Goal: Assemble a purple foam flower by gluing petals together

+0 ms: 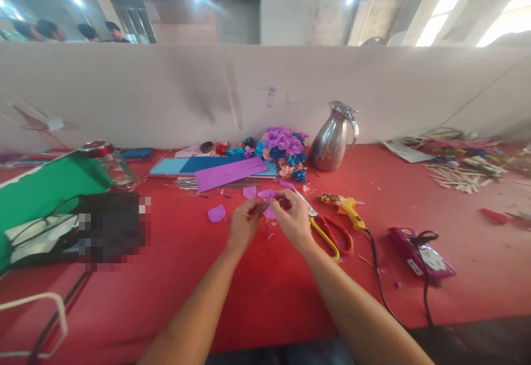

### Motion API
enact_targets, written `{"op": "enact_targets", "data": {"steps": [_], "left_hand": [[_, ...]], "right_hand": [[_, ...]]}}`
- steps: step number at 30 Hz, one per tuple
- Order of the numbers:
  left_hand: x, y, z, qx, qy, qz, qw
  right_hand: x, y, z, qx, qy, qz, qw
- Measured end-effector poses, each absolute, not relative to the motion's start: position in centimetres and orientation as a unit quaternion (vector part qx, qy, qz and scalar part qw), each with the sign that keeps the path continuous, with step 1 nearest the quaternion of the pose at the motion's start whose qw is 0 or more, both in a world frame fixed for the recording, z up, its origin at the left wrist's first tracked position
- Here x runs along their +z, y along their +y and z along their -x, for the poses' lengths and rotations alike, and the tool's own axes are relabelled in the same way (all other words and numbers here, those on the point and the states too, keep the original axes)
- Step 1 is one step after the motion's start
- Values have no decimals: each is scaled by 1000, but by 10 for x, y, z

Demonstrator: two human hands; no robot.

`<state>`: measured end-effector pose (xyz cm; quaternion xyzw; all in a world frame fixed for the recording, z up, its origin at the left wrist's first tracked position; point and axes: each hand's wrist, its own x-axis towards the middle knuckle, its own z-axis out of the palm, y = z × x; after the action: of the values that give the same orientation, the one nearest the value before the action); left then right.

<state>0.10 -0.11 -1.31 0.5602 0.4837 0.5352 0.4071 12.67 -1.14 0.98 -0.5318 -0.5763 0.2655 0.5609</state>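
Observation:
My left hand (245, 222) and my right hand (292, 215) meet over the red table, their fingertips pinched on a small purple paper petal (269, 202). Fingers cover part of that piece. Loose purple petals lie close by, one cut petal (216, 213) to the left and another (249, 192) just behind. Right of my right hand rest scissors (332, 235) with red and yellow handles. Behind my hands, a purple paper strip (232, 173) lies across blue sheets (174, 166). A bunch of purple, blue and pink paper flowers (284, 144) sits beyond.
A yellow glue gun (352, 213) with a black cord lies at right, near a purple box (423, 254) with a cable. A steel jug (332, 138) stands behind. At left are a glass jar (110, 163) and a dark blurred object (114, 229). A white partition (166, 94) closes the back.

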Motion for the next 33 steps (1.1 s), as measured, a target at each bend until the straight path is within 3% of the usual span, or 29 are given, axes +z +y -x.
{"op": "enact_targets", "data": {"steps": [33], "left_hand": [[-6,-1,0,518,466,-564,442]], "right_hand": [[10,-6,-132,367,-538,461,603]]}}
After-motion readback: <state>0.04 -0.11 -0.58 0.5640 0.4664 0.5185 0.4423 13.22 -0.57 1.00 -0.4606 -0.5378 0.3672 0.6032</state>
